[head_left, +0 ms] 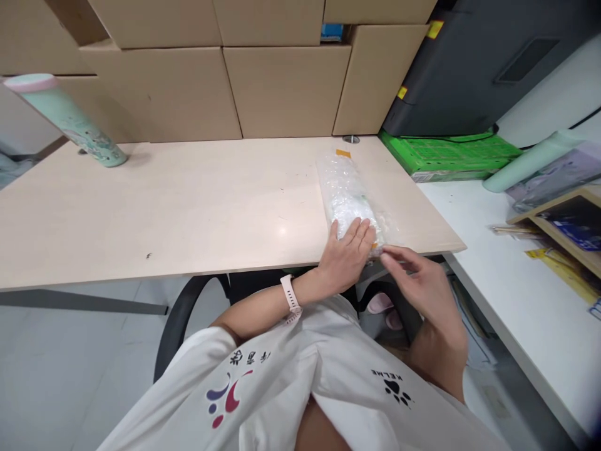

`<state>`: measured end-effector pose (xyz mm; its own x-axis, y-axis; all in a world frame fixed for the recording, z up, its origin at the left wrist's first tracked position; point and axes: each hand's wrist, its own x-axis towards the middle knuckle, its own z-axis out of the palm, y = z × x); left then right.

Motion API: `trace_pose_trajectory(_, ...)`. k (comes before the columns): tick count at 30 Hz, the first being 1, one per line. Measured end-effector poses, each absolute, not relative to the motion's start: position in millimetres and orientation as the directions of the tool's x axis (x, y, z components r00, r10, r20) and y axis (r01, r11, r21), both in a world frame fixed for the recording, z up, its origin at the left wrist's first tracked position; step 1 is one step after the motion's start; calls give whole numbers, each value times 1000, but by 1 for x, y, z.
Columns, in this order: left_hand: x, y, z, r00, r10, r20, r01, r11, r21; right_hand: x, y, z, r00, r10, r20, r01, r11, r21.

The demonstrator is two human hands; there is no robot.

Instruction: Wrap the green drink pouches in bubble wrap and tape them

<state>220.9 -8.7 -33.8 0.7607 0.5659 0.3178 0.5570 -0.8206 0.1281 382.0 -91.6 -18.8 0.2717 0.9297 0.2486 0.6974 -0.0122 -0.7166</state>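
A clear bubble-wrap package [345,181] lies at the right part of the light wooden table [211,207], reaching to its front edge. Something whitish inside shows dimly through the plastic. A strip of orange tape [343,153] sits at the far end, and a bit more shows near my fingers. My left hand [345,254], with a pale pink band on the wrist, rests flat on the near end of the package, fingers extended. At the near right corner, thumb and index finger of my right hand [416,272] pinch the edge of the bubble wrap.
Cardboard boxes [286,91] line the back of the table. A mint-green tumbler [70,122] stands at the left. To the right are a dark grey machine [469,69], a green box [451,156] under it, and a white side desk [498,263] with a wooden organizer [577,219].
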Motion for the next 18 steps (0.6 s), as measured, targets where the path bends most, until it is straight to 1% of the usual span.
trace_pose_trajectory(2,221,-8,-31,778,542,317,535,-837,117,389,-90,-23,457,821,342,723,-119,-681)
trace_pose_trajectory(3,221,-7,-30,790,526,315,518,-847,117,391,-89,-25,506,766,396,741,-151,-654)
trace_pose_trajectory(4,220,-6,-28,801,510,314,500,-858,120,392,-87,-26,514,732,447,765,-155,-625)
trace_pose_trajectory(5,218,-5,-28,810,496,314,483,-867,125,391,-86,-27,483,726,490,794,-127,-595)
trace_pose_trajectory(7,216,-4,-27,818,480,316,455,-877,152,385,-82,-28,328,786,524,839,13,-544)
trace_pose_trajectory(9,212,-4,-29,819,483,308,430,-874,226,375,-78,-30,133,869,476,836,160,-525)
trace_pose_trajectory(11,208,-4,-31,819,493,295,375,-848,375,365,-73,-33,26,921,388,814,205,-543)
trace_pose_trajectory(12,205,-4,-32,808,507,300,330,-812,482,361,-71,-36,18,935,354,809,195,-555)
trace_pose_trajectory(13,202,-4,-33,775,545,320,277,-748,603,359,-69,-38,30,943,333,807,174,-564)
trace_pose_trajectory(15,195,-3,-34,612,707,354,140,-537,832,359,-66,-43,65,945,320,804,140,-577)
trace_pose_trajectory(16,193,-1,-33,491,809,324,55,-400,915,360,-65,-44,72,944,321,802,137,-582)
trace_pose_trajectory(17,190,1,-32,373,895,246,-36,-250,967,361,-65,-45,76,943,323,798,136,-587)
trace_pose_trajectory(18,188,5,-30,287,949,132,-129,-98,987,361,-64,-46,81,941,327,795,137,-591)
